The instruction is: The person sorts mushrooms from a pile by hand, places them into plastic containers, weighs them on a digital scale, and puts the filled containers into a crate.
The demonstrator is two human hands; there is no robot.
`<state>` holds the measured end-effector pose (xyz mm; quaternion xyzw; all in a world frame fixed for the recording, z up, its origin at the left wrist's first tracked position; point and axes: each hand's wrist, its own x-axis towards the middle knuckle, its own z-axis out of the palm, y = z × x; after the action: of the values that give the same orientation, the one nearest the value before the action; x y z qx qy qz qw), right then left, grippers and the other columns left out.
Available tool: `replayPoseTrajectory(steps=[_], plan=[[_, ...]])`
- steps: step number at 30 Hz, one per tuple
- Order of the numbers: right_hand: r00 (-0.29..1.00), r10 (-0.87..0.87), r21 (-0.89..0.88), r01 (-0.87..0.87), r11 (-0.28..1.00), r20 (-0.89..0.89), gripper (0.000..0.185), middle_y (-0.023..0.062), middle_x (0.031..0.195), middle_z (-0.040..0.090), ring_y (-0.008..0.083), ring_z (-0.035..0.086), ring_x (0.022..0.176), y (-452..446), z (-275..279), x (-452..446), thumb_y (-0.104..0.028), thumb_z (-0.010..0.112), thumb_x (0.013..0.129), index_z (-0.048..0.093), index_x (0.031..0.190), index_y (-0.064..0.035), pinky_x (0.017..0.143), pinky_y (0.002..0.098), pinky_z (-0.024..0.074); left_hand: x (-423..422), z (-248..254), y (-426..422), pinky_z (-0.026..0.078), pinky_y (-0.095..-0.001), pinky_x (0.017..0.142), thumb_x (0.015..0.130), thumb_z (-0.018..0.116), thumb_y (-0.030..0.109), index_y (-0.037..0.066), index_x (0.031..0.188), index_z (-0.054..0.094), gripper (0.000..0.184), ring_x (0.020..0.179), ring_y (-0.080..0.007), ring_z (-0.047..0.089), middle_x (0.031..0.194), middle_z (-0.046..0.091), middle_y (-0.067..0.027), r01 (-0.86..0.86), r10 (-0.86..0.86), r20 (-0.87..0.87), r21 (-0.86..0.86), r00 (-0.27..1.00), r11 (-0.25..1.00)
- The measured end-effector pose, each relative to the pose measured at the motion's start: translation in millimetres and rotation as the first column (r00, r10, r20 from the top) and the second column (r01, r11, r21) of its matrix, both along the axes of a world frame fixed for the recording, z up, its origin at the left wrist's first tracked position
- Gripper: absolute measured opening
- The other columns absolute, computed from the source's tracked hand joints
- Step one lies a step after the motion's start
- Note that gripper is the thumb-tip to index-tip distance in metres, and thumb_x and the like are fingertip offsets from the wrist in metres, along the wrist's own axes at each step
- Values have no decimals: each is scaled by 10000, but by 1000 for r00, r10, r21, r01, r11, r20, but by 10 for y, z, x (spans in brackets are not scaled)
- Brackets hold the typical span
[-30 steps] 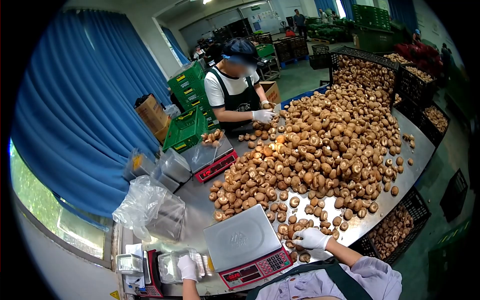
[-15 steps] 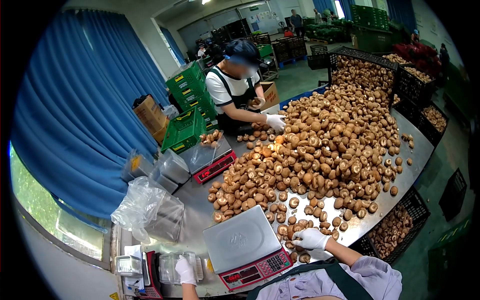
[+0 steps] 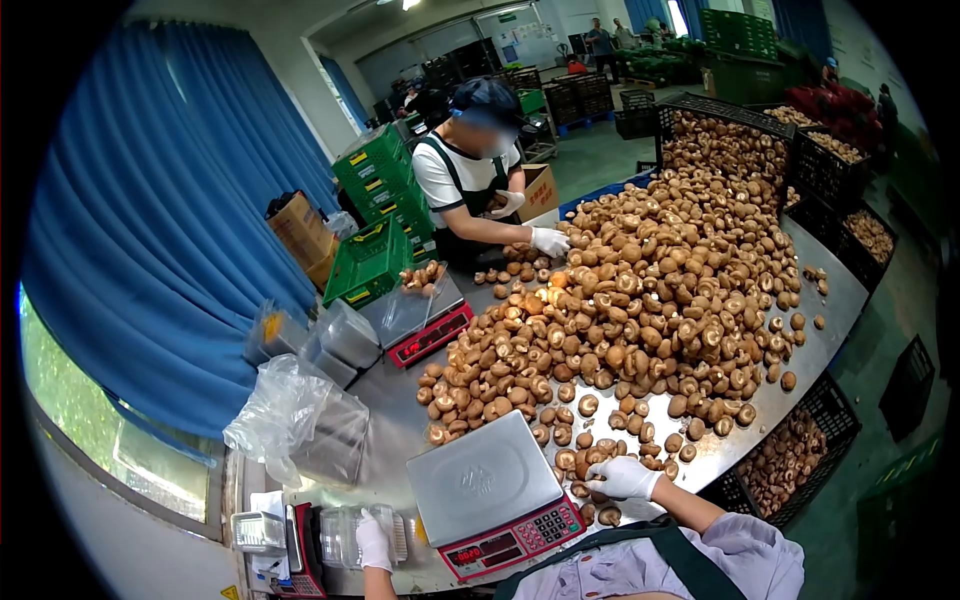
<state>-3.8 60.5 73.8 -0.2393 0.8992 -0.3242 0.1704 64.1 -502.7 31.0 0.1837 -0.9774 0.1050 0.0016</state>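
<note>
My left hand (image 3: 373, 543), in a white glove, rests on clear plastic trays (image 3: 342, 536) at the lower left; its fingers look closed against their edge. Gloved as well, my right hand (image 3: 622, 478) lies at the near edge of the mushroom pile (image 3: 640, 290), beside loose mushrooms. Its fingers are bent, and what is under them is hidden. Between my hands stands a red scale (image 3: 485, 480) with a bare metal plate. Across the table, a co-worker (image 3: 475, 180) in white gloves reaches one hand to the pile and keeps the other near the body.
A second red scale (image 3: 430, 325) holds bagged mushrooms. Plastic bags (image 3: 285, 410) lie left of my scale. Green crates (image 3: 370, 260) stand beside the co-worker, and a black crate (image 3: 790, 455) of mushrooms sits at the right below the metal table (image 3: 835, 290).
My left hand has shifted slightly left on the trays. My right hand has stayed in place. The co-worker's one hand has moved onto the pile, the other back toward the body.
</note>
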Motion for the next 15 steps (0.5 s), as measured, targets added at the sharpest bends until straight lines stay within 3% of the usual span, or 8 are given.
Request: replayPoseTrajectory(steps=[2, 6, 9, 11, 15], plan=[[1000, -2, 13, 2, 1000, 1, 330, 198, 826, 661, 361, 645, 767, 3, 25, 9, -372, 517, 866, 661, 1011, -114, 739, 451, 503, 17, -13, 11, 534, -411, 667, 892, 528, 187, -91, 1275, 416, 487, 791, -330, 661, 889, 661, -209, -66, 65, -47, -15, 997, 998], [1000, -11, 20, 11, 1000, 6, 333, 198, 818, 661, 361, 646, 764, -5, -1, 17, -375, 517, 864, 664, 1009, -114, 734, 446, 506, 33, 90, 168, 535, -411, 661, 896, 520, 209, -71, 1192, 501, 408, 776, -319, 666, 865, 667, -186, -35, 30, -146, -37, 989, 999], [1000, -1, 12, 2, 1000, -4, 333, 196, 811, 661, 361, 646, 762, -6, 3, 9, -377, 520, 862, 666, 1011, -117, 735, 442, 507, -35, 163, 237, 535, -408, 658, 890, 522, 245, -10, 1080, 592, 327, 761, -313, 670, 856, 675, -163, -100, 98, -46, -42, 994, 994], [1000, -10, 25, 10, 1000, 3, 335, 196, 809, 661, 362, 645, 761, -6, 56, 25, -378, 521, 862, 668, 1010, -116, 735, 441, 508, -115, 50, 79, 531, -414, 739, 758, 678, 293, 77, 1036, 633, 355, 846, -316, 661, 888, 674, -149, -250, 255, 101, -56, 962, 967], [1000, -23, 28, 23, 999, 8, 341, 196, 810, 662, 361, 645, 763, 29, 7, 35, -384, 527, 862, 671, 1003, -108, 735, 439, 508, -42, 75, 25, 529, -422, 756, 756, 669, 267, 109, 1069, 647, 351, 857, -324, 659, 913, 675, -162, -175, 175, 97, -12, 980, 984]])
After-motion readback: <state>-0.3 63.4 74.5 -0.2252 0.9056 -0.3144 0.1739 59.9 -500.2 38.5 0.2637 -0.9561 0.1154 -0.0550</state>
